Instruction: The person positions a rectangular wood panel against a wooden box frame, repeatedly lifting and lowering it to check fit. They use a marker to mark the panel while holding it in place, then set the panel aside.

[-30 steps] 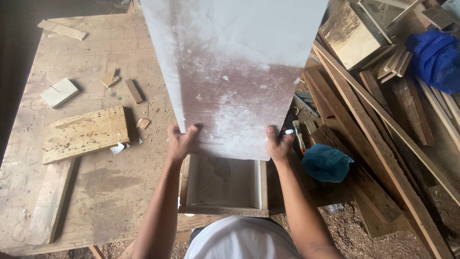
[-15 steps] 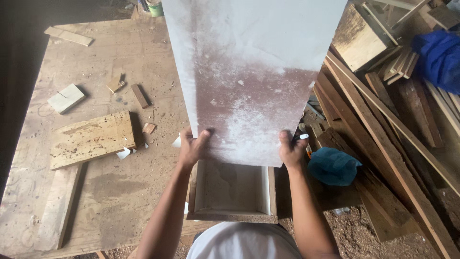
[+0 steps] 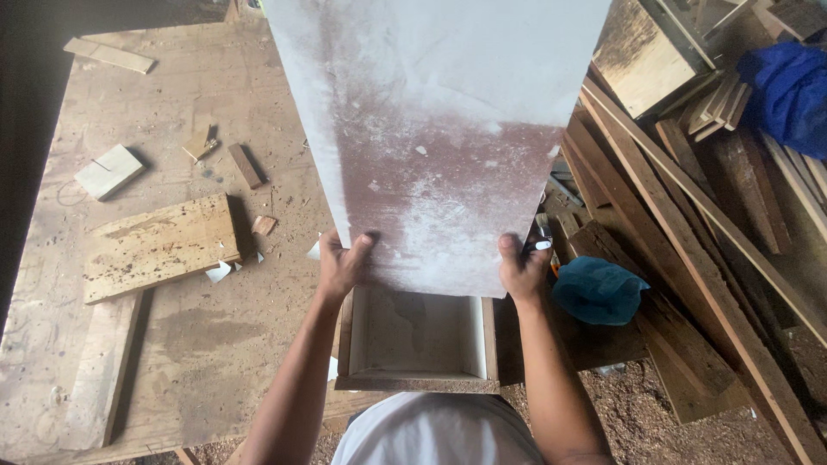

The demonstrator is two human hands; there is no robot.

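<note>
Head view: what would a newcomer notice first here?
A big white panel, dusty and rubbed reddish low down, fills the centre, gripped at its lower corners by the left hand and right hand. Beneath it sits an open wooden box; planks pile up at right.

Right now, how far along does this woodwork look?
Already done: an open wooden box with whitish inner walls sits assembled on the workbench. In hand: the left hand and right hand grip the lower corners of a dusty white panel, held up above the box. Left: the panel is not yet on the box, and offcuts lie around.
</note>
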